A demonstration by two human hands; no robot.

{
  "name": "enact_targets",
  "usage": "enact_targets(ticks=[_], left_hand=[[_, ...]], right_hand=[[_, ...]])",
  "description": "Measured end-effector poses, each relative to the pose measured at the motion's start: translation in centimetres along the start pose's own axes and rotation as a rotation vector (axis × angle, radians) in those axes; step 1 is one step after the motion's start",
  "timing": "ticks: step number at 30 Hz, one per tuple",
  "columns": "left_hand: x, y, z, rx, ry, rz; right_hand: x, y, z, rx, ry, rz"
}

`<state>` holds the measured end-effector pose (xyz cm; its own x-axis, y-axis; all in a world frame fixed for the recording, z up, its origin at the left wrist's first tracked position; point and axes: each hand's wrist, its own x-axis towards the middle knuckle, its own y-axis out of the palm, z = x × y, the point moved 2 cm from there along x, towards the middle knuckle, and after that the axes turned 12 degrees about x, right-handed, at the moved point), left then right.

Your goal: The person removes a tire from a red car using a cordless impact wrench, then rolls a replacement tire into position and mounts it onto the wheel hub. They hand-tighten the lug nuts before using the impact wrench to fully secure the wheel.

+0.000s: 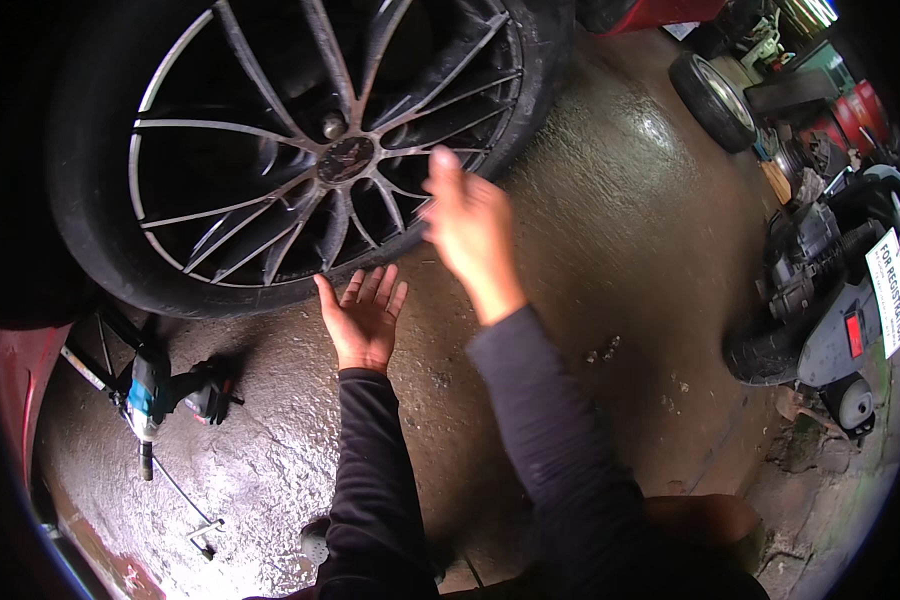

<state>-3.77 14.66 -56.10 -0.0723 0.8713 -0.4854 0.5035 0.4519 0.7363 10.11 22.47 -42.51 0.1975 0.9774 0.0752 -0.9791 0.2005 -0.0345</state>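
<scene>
A multi-spoke alloy wheel (345,160) with a black tire (100,250) stands upright in front of me at a red car. One lug nut or bolt head (332,125) shows beside its center cap. My left hand (365,318) is open, palm up with fingers spread, at the tire's lower edge; nothing lies in it. Over the right side of the wheel is my right hand (468,225), its thumb pointing up. Its fingers are blurred and partly turned away, so whether they hold anything does not show.
A blue and black cordless impact wrench (152,390) with a socket lies on the wet floor at left, near a thin bent metal rod (185,500). Another wheel (715,100) stands at the back right. A grey scooter (820,330) and loose machine parts line the right side.
</scene>
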Motion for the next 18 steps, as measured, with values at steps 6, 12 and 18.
enact_targets(ticks=[6,12,18], left_hand=[[0.2,2.2,0.3,-0.293,-0.073,0.082],[1.1,3.0,-0.7,-0.364,-0.034,0.129],[3.3,3.0,-0.8,-0.387,-0.035,0.161]], right_hand=[[-6.9,-27.1,-15.9,-1.165,0.716,-0.084],[-10.9,-29.7,-19.2,-1.124,0.624,-0.278],[-4.4,-18.4,-15.2,-0.135,0.396,-0.216]])
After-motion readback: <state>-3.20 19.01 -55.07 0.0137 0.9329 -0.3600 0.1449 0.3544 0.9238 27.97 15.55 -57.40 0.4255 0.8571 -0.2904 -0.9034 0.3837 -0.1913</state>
